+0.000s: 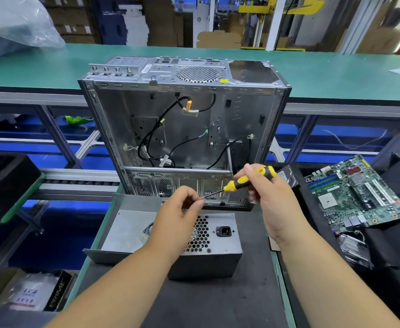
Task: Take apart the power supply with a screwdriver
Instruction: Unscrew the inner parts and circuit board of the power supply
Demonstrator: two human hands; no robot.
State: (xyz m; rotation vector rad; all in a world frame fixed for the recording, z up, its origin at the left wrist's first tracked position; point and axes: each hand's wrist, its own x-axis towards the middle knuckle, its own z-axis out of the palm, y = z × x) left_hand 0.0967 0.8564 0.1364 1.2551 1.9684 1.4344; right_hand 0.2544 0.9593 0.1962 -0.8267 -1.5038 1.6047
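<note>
The grey metal power supply (217, 245) lies on the dark mat in front of me, honeycomb vent and black power socket facing up. My right hand (265, 192) grips the yellow-and-black handle of a screwdriver (241, 182) above it. The shaft points left and down to my left hand (182, 209), whose fingertips pinch the tip; whether a screw sits there is hidden. Both hands hover over the power supply's far edge.
An empty open computer case (182, 129) with loose black cables stands just behind the power supply. A green motherboard (357, 192) lies to the right, with a hard drive (286, 178) behind my right hand. A loose grey metal cover (132, 204) sits left of the supply.
</note>
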